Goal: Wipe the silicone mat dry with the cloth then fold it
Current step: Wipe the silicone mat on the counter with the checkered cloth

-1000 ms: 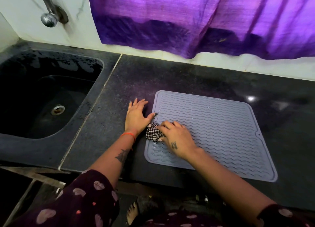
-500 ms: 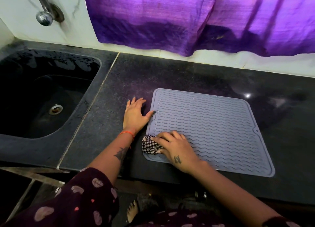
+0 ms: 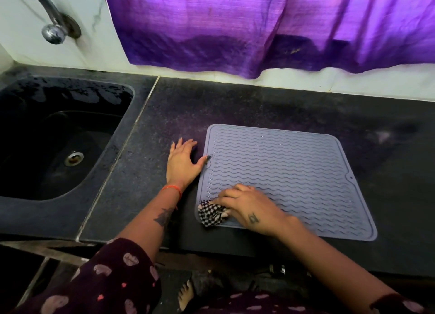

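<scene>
On mat (image 3: pixel 294 172) — right hand (image 3: pixel 249 207) clutching cloth (image 3: pixel 210 213).

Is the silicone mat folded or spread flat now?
Spread flat: the silicone mat lies open on the counter, all four corners showing.

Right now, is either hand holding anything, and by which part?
The right hand grips the bunched checked cloth by its right end. The left hand holds nothing; its thumb touches the mat.
</scene>
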A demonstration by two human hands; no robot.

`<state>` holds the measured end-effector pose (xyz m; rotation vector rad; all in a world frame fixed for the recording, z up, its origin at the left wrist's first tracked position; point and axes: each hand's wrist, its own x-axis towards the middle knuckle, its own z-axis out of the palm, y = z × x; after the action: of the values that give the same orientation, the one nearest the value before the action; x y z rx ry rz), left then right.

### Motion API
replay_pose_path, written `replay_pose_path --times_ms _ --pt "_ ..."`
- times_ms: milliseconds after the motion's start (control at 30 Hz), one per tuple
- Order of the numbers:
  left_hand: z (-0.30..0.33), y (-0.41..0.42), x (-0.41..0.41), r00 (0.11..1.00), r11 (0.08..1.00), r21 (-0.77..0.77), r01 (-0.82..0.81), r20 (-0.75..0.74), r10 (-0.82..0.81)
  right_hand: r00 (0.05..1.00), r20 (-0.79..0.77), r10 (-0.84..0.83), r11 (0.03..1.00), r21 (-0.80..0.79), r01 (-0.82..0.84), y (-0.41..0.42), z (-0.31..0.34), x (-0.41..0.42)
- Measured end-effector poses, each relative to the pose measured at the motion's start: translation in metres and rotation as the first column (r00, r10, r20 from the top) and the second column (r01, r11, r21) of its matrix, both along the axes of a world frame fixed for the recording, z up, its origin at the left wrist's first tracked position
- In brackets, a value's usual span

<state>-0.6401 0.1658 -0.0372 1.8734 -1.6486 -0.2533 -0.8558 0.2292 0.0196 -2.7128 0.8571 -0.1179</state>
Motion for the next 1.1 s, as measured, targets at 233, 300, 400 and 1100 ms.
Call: replay_pose_path --times_ms 233,300,400,1100 --pt "0.000 -0.002 0.000 1.000 1.000 0.010 -0.010 -0.001 0.010 0.500 0.270 -0.823 0.381 0.915 0.132 -0.015 0.016 -0.015" --pt "0.001 -0.003 -0.001 1.000 1.000 0.011 -0.011 0.005 0.011 0.461 0.188 -0.867 0.227 0.973 0.031 -0.015 0.018 -0.010" --pt "0.001 -0.002 0.000 1.000 1.000 0.008 -0.006 -0.005 0.006 0.710 0.091 -0.698 0.430 0.846 0.314 -0.012 0.012 0.003" --pt "0.003 -0.001 -0.001 1.000 1.000 0.002 -0.002 0.017 0.002 0.992 -0.051 -0.115 0.988 0.094 0.120 0.017 0.011 0.018"
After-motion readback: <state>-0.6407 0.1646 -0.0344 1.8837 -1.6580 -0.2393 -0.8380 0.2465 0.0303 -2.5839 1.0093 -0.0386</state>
